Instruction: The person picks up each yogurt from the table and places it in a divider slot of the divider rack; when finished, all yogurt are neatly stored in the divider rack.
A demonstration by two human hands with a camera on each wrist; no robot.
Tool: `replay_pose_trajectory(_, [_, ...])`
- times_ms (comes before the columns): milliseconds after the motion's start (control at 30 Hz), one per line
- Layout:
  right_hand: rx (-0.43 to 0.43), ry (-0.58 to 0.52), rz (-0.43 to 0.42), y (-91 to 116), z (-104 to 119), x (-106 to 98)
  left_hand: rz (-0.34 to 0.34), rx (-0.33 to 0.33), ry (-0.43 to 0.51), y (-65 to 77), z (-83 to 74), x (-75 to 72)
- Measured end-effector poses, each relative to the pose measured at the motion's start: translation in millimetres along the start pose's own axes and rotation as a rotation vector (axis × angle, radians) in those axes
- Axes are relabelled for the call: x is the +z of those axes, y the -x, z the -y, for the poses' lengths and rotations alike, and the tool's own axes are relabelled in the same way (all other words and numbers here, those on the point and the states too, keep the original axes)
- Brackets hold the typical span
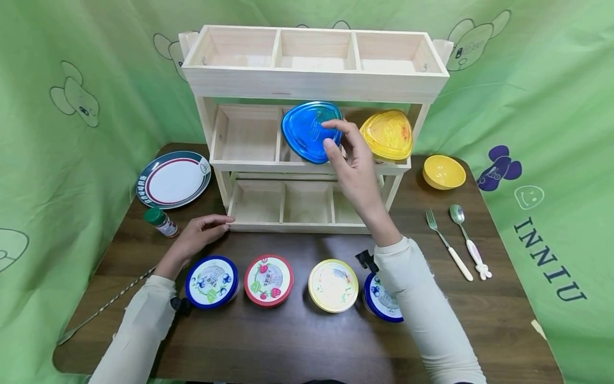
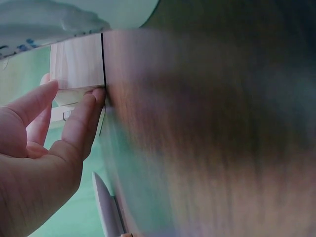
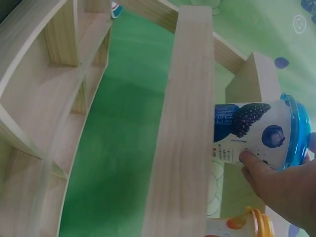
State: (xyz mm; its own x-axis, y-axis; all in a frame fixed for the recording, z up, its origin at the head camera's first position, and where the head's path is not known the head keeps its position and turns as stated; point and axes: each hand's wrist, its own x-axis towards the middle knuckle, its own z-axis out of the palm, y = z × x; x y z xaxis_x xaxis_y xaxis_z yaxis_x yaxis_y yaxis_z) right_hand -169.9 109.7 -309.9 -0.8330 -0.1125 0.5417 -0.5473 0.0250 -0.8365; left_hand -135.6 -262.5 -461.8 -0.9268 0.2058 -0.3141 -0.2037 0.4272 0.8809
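My right hand (image 1: 356,166) holds a cup with a blue lid (image 1: 307,133) at the middle compartment of the wooden rack's second tier. In the right wrist view that berry-printed cup (image 3: 254,131) lies sideways in the picture, with a finger or thumb against its wall. Just right of it, a yellow-lidded cup (image 1: 387,134) sits in the right compartment. My left hand (image 1: 199,237) touches the lower left corner of the wooden rack (image 1: 307,85). In the left wrist view its fingertips (image 2: 89,101) rest against the wood's end.
Several round tubs, one a red-lidded tub (image 1: 268,280), stand in a row in front of the rack. To the left are a plate (image 1: 174,180) and a green-capped jar (image 1: 161,222). A yellow bowl (image 1: 444,172), a fork (image 1: 448,245) and a spoon (image 1: 470,242) lie right.
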Motion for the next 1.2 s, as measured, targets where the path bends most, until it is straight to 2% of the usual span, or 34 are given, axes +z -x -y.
replay_pose_trajectory(200, [0.034,0.033,0.001,0,-3,0,-0.005,0.026,0.015,-0.3,-2.8,3.6])
replay_pose_trajectory(367, [0.136,0.118,0.101,1,-6,-3,-0.002,0.024,0.012,0.5,-3.0,3.3])
replay_pose_trajectory(500, [0.166,0.184,0.147,0,-8,-4,-0.004,0.023,0.011,1.1,-2.5,3.3])
replay_pose_trajectory(767, [0.176,0.269,0.114,1,-6,-6,-0.014,0.033,0.007,3.0,-1.7,3.6])
replay_pose_trajectory(1200, [0.16,0.225,0.073,12,17,-16,-0.019,0.031,0.016,2.8,1.2,3.9])
